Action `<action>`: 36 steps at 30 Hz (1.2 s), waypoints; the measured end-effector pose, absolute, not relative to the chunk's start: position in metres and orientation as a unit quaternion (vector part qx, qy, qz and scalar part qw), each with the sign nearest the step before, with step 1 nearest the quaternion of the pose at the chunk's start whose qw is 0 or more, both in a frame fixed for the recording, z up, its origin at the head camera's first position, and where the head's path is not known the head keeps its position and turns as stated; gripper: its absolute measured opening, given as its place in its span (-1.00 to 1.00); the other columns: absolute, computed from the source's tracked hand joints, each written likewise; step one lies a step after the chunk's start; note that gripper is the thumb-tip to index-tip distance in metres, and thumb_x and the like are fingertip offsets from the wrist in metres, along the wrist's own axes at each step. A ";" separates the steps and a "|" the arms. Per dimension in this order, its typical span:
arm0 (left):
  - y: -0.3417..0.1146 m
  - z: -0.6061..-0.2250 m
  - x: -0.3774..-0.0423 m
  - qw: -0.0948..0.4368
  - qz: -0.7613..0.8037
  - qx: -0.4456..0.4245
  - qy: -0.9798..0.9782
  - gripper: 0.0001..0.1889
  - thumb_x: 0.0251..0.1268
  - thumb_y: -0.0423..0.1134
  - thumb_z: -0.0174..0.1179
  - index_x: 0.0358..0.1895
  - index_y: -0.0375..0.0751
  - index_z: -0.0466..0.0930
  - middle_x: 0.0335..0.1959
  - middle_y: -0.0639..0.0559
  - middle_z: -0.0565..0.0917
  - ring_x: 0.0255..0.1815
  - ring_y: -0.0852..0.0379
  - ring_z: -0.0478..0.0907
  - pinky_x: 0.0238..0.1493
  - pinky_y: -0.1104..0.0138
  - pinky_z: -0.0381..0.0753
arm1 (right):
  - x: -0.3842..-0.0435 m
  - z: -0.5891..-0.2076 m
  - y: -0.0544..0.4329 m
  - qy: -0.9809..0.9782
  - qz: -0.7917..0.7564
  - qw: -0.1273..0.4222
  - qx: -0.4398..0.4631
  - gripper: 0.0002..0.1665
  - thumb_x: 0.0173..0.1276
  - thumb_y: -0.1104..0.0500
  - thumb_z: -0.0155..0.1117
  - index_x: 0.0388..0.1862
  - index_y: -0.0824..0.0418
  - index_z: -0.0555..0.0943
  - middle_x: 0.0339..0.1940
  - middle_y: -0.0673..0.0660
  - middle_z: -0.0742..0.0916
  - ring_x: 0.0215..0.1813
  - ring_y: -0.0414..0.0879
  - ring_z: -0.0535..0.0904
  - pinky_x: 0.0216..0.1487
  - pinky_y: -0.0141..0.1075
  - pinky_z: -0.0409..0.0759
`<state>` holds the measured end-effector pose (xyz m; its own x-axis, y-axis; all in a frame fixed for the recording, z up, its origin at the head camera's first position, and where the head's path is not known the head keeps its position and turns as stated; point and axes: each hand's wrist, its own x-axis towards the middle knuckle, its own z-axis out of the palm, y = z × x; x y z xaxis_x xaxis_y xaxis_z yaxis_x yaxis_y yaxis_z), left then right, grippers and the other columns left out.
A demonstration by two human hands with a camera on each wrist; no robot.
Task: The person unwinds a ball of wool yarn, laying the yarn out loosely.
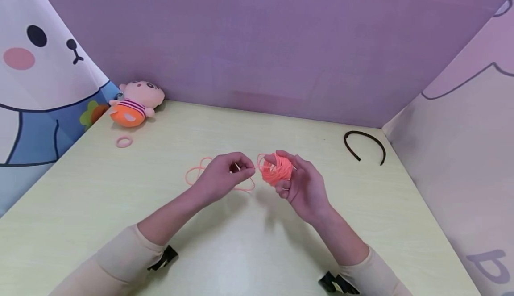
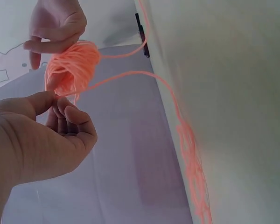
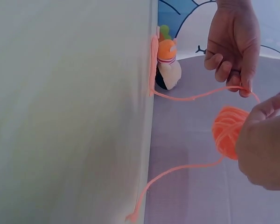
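Observation:
My right hand (image 1: 307,186) holds a ball of coral-orange yarn (image 1: 277,171) above the table, its fingers curled round the ball. Just left of it, my left hand (image 1: 225,173) pinches a strand of the yarn between thumb and fingertips. In the left wrist view the strand (image 2: 126,74) runs from those fingertips down to loose loops (image 2: 193,172) on the table. A second strand (image 3: 182,168) hangs from the ball to the tabletop in the right wrist view. In the head view, the left hand partly hides the loose loops.
A plush doll (image 1: 134,104) in orange shorts lies at the table's back left corner, with a pink ring (image 1: 124,141) in front of it. At the back right is a dark headband (image 1: 367,135). Purple and printed cloth walls (image 1: 281,55) border the pale table (image 1: 241,260).

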<state>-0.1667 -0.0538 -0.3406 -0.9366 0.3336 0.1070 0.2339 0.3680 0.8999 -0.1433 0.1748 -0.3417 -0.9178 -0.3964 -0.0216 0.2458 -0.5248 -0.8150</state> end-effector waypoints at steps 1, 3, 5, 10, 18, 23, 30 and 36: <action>-0.055 -0.340 -0.168 0.045 0.534 0.170 0.827 -0.95 0.37 -0.20 0.33 -0.21 -0.04 0.70 -0.31 0.09 0.66 -0.33 0.03 0.52 -0.42 0.23 0.51 | -0.143 -0.342 0.175 0.452 -0.871 0.178 -0.075 -0.49 0.65 -0.07 -0.24 0.40 0.17 0.28 0.23 0.07 0.67 -0.47 -0.17 0.67 -0.37 -0.40 0.59; -0.059 -0.340 -0.171 0.038 0.533 0.168 0.829 -0.95 0.37 -0.20 0.32 -0.20 -0.06 0.70 -0.31 0.07 0.66 -0.33 0.03 0.52 -0.39 0.22 0.51 | -0.144 -0.342 0.175 0.453 -0.874 0.168 -0.061 -0.50 0.65 -0.05 -0.23 0.39 0.17 0.29 0.21 0.07 0.68 -0.49 -0.18 0.65 -0.36 -0.41 0.60; -0.064 -0.340 -0.176 0.029 0.533 0.162 0.830 -0.94 0.38 -0.21 0.32 -0.19 -0.08 0.70 -0.30 0.06 0.67 -0.34 0.03 0.52 -0.36 0.22 0.52 | -0.144 -0.342 0.175 0.451 -0.876 0.161 -0.050 -0.52 0.65 -0.02 -0.23 0.39 0.17 0.30 0.18 0.06 0.70 -0.51 -0.20 0.61 -0.38 -0.42 0.58; -0.077 -0.339 -0.186 0.026 0.543 0.136 0.828 -0.92 0.41 -0.23 0.28 -0.17 -0.13 0.68 -0.23 -0.07 0.69 -0.33 -0.02 0.54 -0.27 0.20 0.55 | -0.144 -0.340 0.173 0.462 -0.875 0.141 -0.032 -0.55 0.65 0.04 -0.13 0.39 0.17 0.28 0.10 0.02 0.73 -0.55 -0.24 0.51 -0.46 -0.46 0.52; -0.090 -0.336 -0.194 0.011 0.540 0.126 0.832 -0.89 0.43 -0.22 0.25 -0.14 -0.17 0.67 -0.26 -0.08 0.67 -0.31 -0.06 0.57 -0.27 0.24 0.57 | -0.146 -0.341 0.169 0.503 -0.859 0.090 0.036 -0.60 0.54 0.23 0.18 0.29 0.09 0.42 -0.21 -0.01 0.79 -0.69 -0.25 0.39 -0.63 -0.50 0.31; -0.095 -0.335 -0.197 0.002 0.537 0.125 0.834 -0.89 0.44 -0.22 0.24 -0.15 -0.18 0.67 -0.28 -0.06 0.65 -0.36 0.01 0.55 -0.29 0.25 0.55 | -0.147 -0.343 0.171 0.509 -0.856 0.089 0.031 -0.62 0.56 0.25 0.15 0.29 0.10 0.41 -0.25 -0.01 0.79 -0.71 -0.25 0.39 -0.64 -0.49 0.28; -0.103 -0.333 -0.203 -0.011 0.529 0.104 0.842 -0.85 0.45 -0.23 0.22 -0.13 -0.25 0.66 -0.27 -0.09 0.65 -0.35 0.01 0.54 -0.30 0.29 0.55 | -0.146 -0.343 0.171 0.495 -0.862 0.105 0.016 -0.70 0.63 0.23 -0.01 0.27 0.09 0.42 -0.22 0.01 0.76 -0.71 -0.24 0.44 -0.62 -0.50 0.36; -0.110 -0.334 -0.207 -0.023 0.512 0.075 0.855 -0.84 0.47 -0.25 0.19 -0.11 -0.29 0.63 -0.21 -0.13 0.62 -0.23 -0.05 0.53 -0.24 0.24 0.54 | -0.144 -0.342 0.172 0.462 -0.877 0.134 -0.018 -0.70 0.67 0.13 -0.16 0.25 0.13 0.38 -0.16 0.04 0.74 -0.65 -0.24 0.49 -0.54 -0.47 0.51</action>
